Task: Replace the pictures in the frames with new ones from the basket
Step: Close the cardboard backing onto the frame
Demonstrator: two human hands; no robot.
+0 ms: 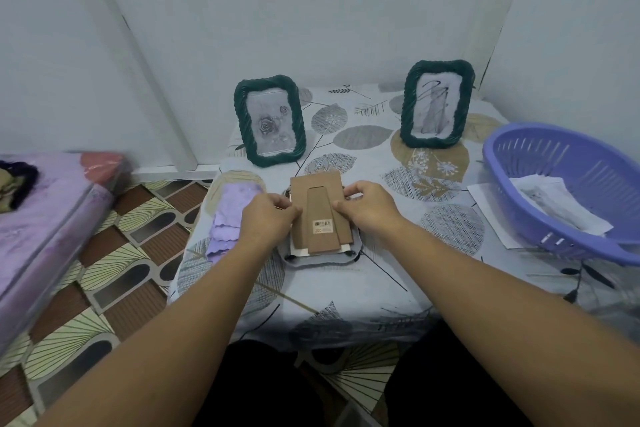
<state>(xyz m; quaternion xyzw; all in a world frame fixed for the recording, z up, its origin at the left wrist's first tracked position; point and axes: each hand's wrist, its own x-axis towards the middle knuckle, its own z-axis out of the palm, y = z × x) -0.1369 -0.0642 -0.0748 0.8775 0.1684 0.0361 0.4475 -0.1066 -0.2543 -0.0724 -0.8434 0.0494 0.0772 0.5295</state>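
a purple cloth (228, 215) lies at the table's left. beside it the left hand (268, 218) and the right hand (369, 206) each pinch a side edge of the brown backing board (320, 215) over a face-down frame (322, 258). behind stand two green frames (268, 120) (437, 104). at right, the purple basket (568, 191) holds pictures (554, 201).

Under my fingers (282, 206) the backing board (320, 215) was matt brown cardboard; at three o'clock the basket (568, 191) was glossy lilac plastic, the tabletop (398, 274) printed cloth.
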